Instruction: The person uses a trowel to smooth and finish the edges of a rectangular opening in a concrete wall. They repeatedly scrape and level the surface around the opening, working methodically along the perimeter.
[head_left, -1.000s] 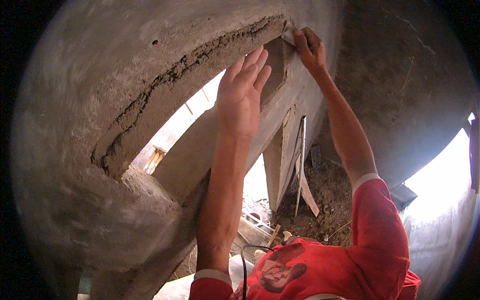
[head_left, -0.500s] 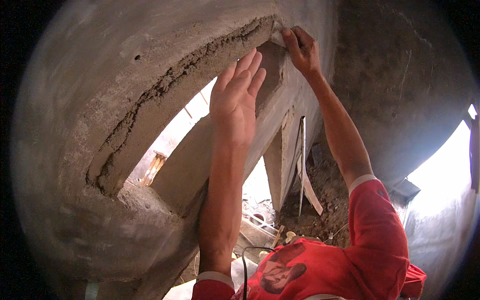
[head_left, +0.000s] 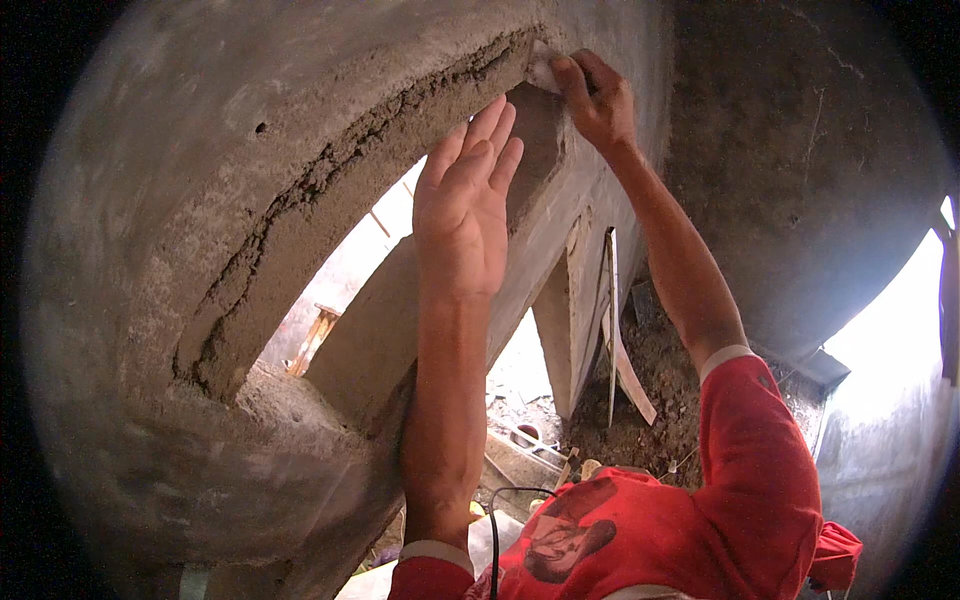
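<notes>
My right hand (head_left: 603, 105) is closed on a thin, pale flat piece (head_left: 541, 68) that looks like a small scraper. Its edge meets the upper end of a strip of rough grey mortar (head_left: 370, 155), which curves along the top rim of a slanted opening in a grey wall (head_left: 120, 300). Below and left of that, my left hand (head_left: 463, 205) is raised with its palm showing and fingers stretched out. It holds nothing. The fingertips reach the underside of the rim; whether they press on it I cannot tell.
Bright light comes through the slanted opening. A thick grey slab (head_left: 375, 330) forms its lower side. To the right, a thin upright strip (head_left: 612, 330) and a pale board (head_left: 634, 380) lean over rubble (head_left: 665, 340). A black cable (head_left: 493, 540) hangs by my chest.
My right hand has shifted slightly left with the pale flat piece, showing more of its face against the mortar. My left hand stays at the rim, fingers outstretched.
</notes>
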